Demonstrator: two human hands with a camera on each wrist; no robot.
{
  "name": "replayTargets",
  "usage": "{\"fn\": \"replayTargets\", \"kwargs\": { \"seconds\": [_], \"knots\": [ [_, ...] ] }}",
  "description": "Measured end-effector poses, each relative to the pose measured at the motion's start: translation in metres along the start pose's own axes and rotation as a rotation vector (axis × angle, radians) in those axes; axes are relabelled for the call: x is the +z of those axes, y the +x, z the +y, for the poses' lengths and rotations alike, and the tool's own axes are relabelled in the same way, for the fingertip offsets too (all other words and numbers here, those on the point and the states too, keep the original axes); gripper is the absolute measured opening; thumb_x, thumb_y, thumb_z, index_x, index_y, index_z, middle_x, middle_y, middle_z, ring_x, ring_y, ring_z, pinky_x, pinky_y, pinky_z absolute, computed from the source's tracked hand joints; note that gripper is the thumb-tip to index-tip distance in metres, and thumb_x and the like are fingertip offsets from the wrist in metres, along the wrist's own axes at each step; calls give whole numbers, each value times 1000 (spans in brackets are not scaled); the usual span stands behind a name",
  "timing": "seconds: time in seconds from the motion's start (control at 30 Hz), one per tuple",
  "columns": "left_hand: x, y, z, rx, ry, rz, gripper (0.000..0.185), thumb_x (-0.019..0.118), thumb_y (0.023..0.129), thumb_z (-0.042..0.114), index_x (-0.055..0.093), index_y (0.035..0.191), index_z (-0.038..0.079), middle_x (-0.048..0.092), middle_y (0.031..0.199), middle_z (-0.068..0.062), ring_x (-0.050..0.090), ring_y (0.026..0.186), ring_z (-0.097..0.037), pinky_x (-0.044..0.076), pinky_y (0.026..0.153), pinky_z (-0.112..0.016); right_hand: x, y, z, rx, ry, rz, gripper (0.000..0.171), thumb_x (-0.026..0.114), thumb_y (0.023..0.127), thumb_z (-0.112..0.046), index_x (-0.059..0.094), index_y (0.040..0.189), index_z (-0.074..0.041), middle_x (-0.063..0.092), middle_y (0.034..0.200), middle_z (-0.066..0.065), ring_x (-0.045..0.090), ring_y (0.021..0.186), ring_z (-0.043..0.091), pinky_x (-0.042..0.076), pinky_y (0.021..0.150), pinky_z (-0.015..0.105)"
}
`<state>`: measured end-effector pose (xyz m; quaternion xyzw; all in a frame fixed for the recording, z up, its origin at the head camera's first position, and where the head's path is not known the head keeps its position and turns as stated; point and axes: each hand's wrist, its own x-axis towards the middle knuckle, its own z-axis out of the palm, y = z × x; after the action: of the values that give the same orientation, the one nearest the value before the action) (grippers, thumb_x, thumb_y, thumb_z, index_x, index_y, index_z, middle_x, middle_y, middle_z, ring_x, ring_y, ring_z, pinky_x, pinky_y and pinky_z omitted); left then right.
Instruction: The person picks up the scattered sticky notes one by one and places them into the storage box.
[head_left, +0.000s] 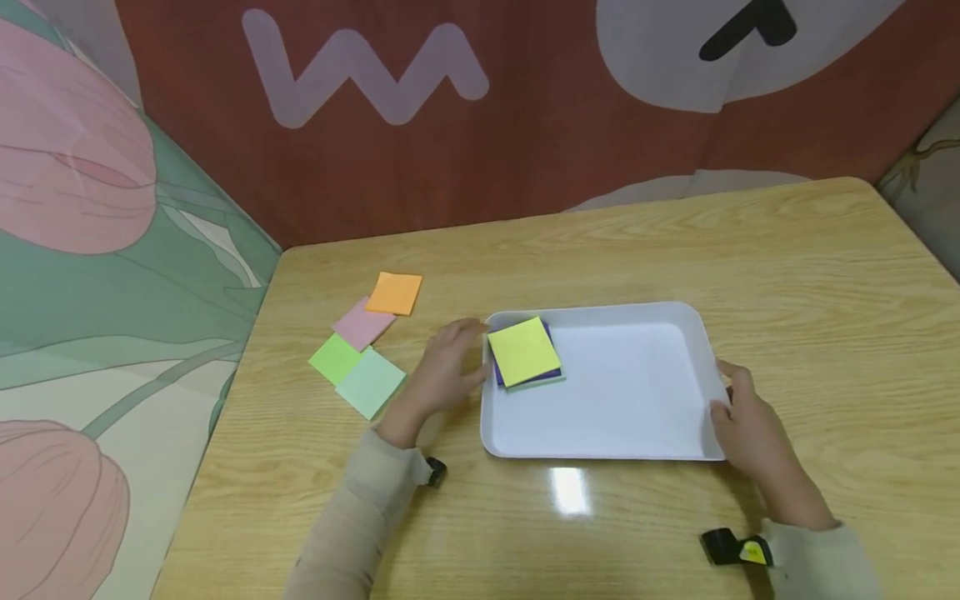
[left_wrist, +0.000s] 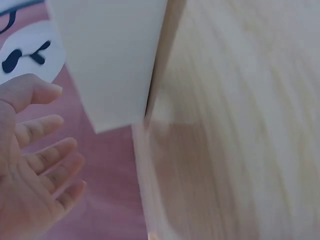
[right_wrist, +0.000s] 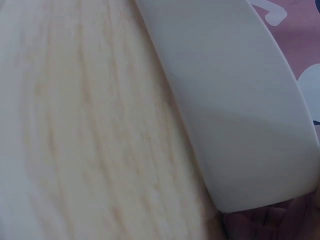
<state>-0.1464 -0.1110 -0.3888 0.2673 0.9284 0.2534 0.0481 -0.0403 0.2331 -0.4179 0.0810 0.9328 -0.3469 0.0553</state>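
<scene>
A white rectangular tray (head_left: 615, 392) lies on the table. In its upper left corner is a small pile of square sticky notes, a yellow one (head_left: 525, 352) on top, with purple and pale green showing beneath. My right hand (head_left: 750, 429) grips the tray's right rim, thumb at the inner side and fingers outside; in the right wrist view only part of the hand (right_wrist: 275, 220) shows, dark, under the tray's corner. At the tray's left end is my left hand (head_left: 442, 371), its fingers spread and loosely bent. The left wrist view shows this hand (left_wrist: 35, 165) apart from the tray wall (left_wrist: 110, 65).
Left of my left hand lie overlapping square sticky notes: orange (head_left: 395, 293), pink (head_left: 363, 325), bright green (head_left: 335, 358) and mint (head_left: 371, 383). The wooden table (head_left: 600, 542) meets a patterned red wall (head_left: 525, 150) at the back and a flowered one at the left.
</scene>
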Motion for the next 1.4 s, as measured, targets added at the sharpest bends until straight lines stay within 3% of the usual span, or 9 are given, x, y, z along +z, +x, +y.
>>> {"fn": "replayTargets", "kwargs": {
  "seconds": [0.37, 0.63, 0.9, 1.17, 1.4],
  "knots": [
    [-21, -26, -26, -199, 55, 9, 59, 62, 76, 19, 38, 128, 4, 34, 129, -19, 29, 117, -35, 21, 92, -53, -1, -1, 0, 0, -12, 13, 49, 33, 87, -2, 14, 130, 7, 44, 92, 30, 47, 66, 31, 36, 49, 31],
    [-25, -44, -50, -333, 100, -41, 61, 64, 76, 23, 37, 127, 3, 32, 129, -22, 29, 114, -40, 24, 82, -55, -2, 0, 1, 3, -2, 9, 49, 33, 87, -2, 13, 131, 7, 43, 95, 31, 47, 70, 33, 38, 52, 34],
    [-31, -55, -59, -448, 107, -89, 64, 62, 75, 28, 36, 126, 0, 34, 126, -24, 32, 110, -43, 28, 79, -57, -1, 1, -1, 0, -7, 7, 49, 33, 87, -2, 13, 131, 7, 44, 94, 30, 47, 69, 32, 37, 50, 32],
    [-35, -60, -70, -536, 152, -122, 71, 66, 71, 34, 35, 128, 3, 30, 127, -25, 31, 108, -47, 27, 78, -61, -2, 0, -2, 17, 2, -15, 50, 34, 88, -3, 12, 131, 8, 43, 94, 31, 46, 71, 33, 38, 53, 35],
    [-35, -58, -74, -559, 155, -136, 74, 68, 70, 34, 34, 129, 5, 32, 124, -25, 32, 105, -46, 25, 77, -62, -3, 1, -3, 23, 3, -18, 49, 33, 88, -2, 11, 131, 7, 43, 94, 30, 47, 70, 32, 37, 51, 32]
  ]
}}
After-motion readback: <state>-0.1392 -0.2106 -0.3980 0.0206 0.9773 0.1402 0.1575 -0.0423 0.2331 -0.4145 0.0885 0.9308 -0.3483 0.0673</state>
